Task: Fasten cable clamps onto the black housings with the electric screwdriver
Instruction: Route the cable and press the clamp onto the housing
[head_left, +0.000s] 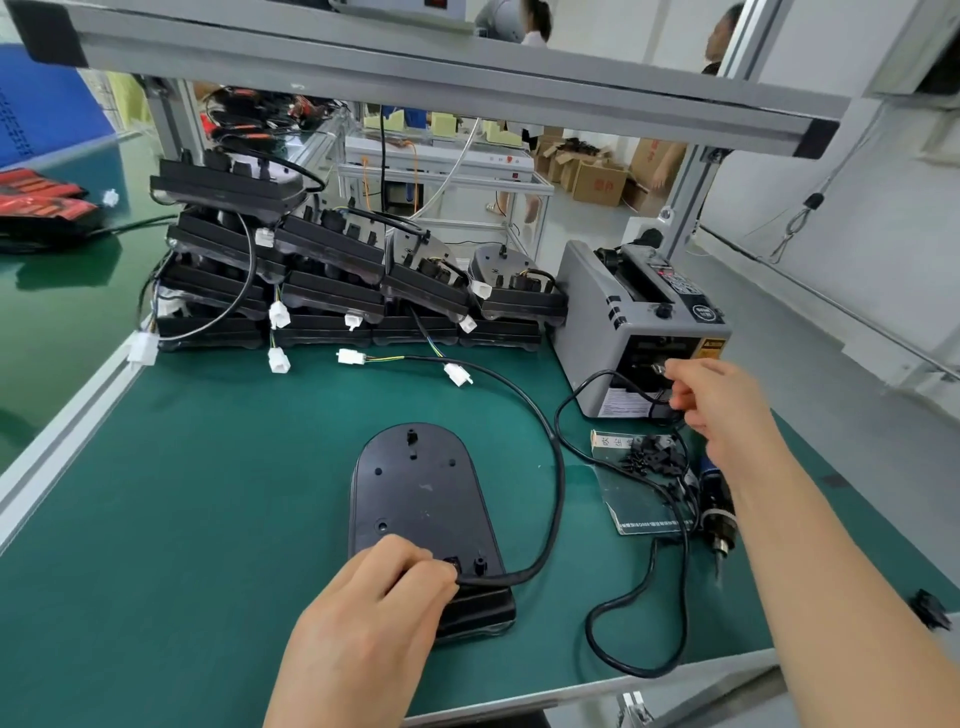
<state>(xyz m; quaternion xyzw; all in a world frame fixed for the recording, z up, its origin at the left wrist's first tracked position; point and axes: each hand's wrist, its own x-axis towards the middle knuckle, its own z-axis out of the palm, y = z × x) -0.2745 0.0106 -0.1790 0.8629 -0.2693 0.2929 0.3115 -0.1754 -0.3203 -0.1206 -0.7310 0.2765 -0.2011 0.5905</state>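
Green anti-static matting (218, 467) covers the bench where I work, with one black housing (421, 499) lying flat-side up at its centre, narrow rounded end pointing away from me. My left hand (384, 597) rests on the housing's near end, fingers curled down over it and thumb against the spot where the black cable (558, 467) leaves the casing. That cable loops off to the right and back across the mat to a white connector (458, 374).

My right hand (711, 400) is stretched out to the front of the grey tape dispenser (592, 301), thumb and forefinger drawn together at its slot; I cannot tell whether they have anything between them. Beneath that forearm the electric screwdriver (717, 514) lies on the mat, tip towards me, touched by neither hand. Just left of it a heap of small black clamps and screws (654, 454) sits on a clear plastic sheet (639, 499).

Along the back of the bench more housings (332, 270) are stacked in leaning rows, their leads and white plugs spilling onto the mat. Aluminium framing (415, 78) spans overhead, and cardboard boxes (597, 182) stand on the floor beyond
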